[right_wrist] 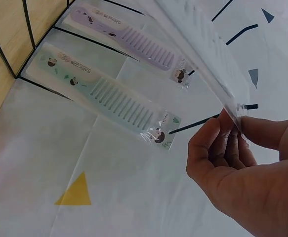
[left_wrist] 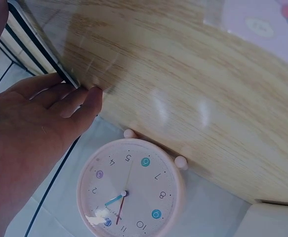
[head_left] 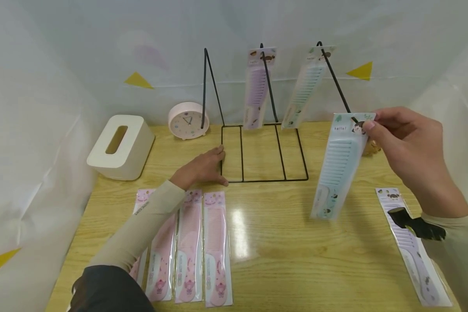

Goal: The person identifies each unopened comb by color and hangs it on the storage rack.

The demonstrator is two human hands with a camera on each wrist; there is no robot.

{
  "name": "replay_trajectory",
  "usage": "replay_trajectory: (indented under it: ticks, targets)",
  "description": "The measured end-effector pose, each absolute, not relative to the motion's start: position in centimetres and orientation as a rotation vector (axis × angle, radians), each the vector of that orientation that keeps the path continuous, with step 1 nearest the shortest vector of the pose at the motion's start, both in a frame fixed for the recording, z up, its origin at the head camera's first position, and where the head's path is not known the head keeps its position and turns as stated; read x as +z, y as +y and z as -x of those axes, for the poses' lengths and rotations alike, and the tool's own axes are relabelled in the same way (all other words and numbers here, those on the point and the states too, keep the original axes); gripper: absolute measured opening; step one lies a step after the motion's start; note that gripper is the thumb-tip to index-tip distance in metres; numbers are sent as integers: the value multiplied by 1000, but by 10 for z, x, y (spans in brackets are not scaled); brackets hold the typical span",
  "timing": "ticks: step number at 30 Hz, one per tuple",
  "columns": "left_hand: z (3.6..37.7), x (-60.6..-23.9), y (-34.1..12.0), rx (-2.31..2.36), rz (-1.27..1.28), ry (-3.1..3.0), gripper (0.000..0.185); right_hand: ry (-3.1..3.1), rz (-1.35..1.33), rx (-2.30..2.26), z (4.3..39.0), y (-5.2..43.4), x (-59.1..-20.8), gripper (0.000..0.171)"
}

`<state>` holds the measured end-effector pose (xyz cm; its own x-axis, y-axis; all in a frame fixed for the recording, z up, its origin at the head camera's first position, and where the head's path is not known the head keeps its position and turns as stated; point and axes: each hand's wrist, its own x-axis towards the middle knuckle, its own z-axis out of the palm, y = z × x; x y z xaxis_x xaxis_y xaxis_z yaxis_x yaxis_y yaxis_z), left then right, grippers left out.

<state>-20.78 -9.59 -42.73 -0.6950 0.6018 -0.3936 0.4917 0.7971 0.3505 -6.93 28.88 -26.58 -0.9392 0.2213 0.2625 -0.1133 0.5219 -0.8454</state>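
Thumb and fingers of my right hand [head_left: 417,147] pinch the top corner of a packaged pale green comb [head_left: 337,167], which hangs down at a slant. The right-hand hook [head_left: 337,86] of a black wire rack [head_left: 269,180] meets the top of this package, and its tip [right_wrist: 252,106] shows beyond the card in the right wrist view. On the middle hook hangs a purple comb [head_left: 257,89]; another green comb [head_left: 305,91] hangs far back on the right-hand hook. My left hand [head_left: 203,167] rests along the left bar of the rack's base, fingers and thumb spread.
Several packaged pink combs [head_left: 217,242] lie side by side at the front left, partly under my left arm. At the right lies a packaged lilac comb [head_left: 413,255]. A pink clock [head_left: 188,120] and a white tissue box [head_left: 134,149] stand left of the rack.
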Motion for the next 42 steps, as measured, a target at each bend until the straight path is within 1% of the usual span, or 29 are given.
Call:
replay_trajectory:
  ticks: [6,14,22,26,29,31,35,38,42]
  targets:
    - [208,-427,-96,304,-802,2476,112,-2448,59,1410,87,291,-266,13]
    - [207,-428,-95,310,-824,2476,112,-2471,3,1324,130,293,-266,11]
    - [208,-429,-91,302,-852,2474,111,-2455,85,1351,177,293,-264,12]
    - [208,-428,-86,314,-866,2471,110,-2432,101,1401,190,295,-262,10]
    - [208,-427,-84,321,-870,2461,110,-2419,123,1453,192,296,-261,9]
    - [207,-428,-84,317,-871,2459,110,-2422,134,1466,191,296,-261,12]
    - [209,-429,-85,303,-867,2465,111,-2515,127,1416,183,300,-257,30]
    - [210,-429,-88,288,-869,2470,112,-2611,114,1339,170,312,-251,42]
    - [211,-428,-90,283,-876,2470,112,-2731,189,1166,147,339,-251,46]
